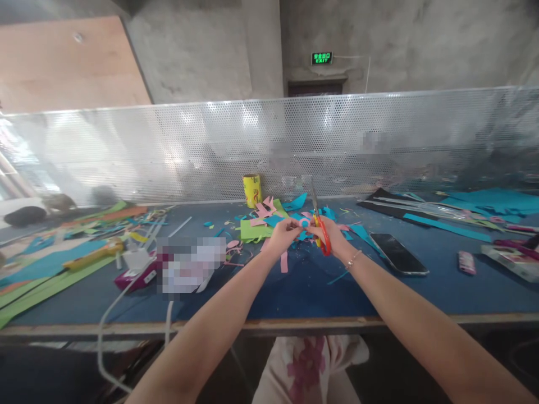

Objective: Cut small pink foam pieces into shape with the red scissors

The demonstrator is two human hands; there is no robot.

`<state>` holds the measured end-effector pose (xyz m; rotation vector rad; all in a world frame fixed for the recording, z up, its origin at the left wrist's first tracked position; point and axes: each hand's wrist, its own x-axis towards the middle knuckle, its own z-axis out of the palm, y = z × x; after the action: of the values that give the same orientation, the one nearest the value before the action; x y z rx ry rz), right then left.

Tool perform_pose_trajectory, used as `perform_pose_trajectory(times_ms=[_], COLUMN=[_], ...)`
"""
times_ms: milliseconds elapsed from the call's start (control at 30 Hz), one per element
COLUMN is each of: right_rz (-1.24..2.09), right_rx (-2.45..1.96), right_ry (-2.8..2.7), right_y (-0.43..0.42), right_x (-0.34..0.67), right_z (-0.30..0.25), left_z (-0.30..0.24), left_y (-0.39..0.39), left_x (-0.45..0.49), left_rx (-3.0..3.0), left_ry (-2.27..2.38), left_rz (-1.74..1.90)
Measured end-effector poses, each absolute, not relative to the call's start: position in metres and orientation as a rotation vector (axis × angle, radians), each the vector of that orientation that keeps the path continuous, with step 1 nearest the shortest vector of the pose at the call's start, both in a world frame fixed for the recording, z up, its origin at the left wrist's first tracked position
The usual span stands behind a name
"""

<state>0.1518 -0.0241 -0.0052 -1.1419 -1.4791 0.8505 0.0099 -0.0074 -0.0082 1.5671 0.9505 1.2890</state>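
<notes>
Over the middle of the table, my left hand (283,234) pinches a small round piece (304,223) with a blue centre and a pink rim. Its material looks like felt or paper, but I cannot tell which. My right hand (333,231) is closed around scissors (324,238) with red and yellow handles, their blades pointing up and away from me. The right fingertips also meet the round piece from its other side. Pink, green and blue scraps (256,229) lie around and beneath both hands.
A yellow cylindrical can (252,189) stands by the perforated metal screen (202,151). Right of my hands lie a phone (398,254), a small pink item (466,262) and blue sheets (488,202). On the left are a purple power strip (137,278), a yellow-handled tool (90,257) and coloured sheets.
</notes>
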Motion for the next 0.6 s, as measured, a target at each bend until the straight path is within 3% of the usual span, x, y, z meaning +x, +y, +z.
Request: perform_pose_trajectory(times_ms=[600], right_rz=[0.686], right_rx=[-1.163], right_ry=[-1.496], right_y=[-0.0249], right_x=[0.1538], right_z=[0.0], left_z=[-0.002], left_y=[-0.0181], left_x=[0.0115], left_rx=[1.545], left_ry=[0.872], left_rz=[1.256])
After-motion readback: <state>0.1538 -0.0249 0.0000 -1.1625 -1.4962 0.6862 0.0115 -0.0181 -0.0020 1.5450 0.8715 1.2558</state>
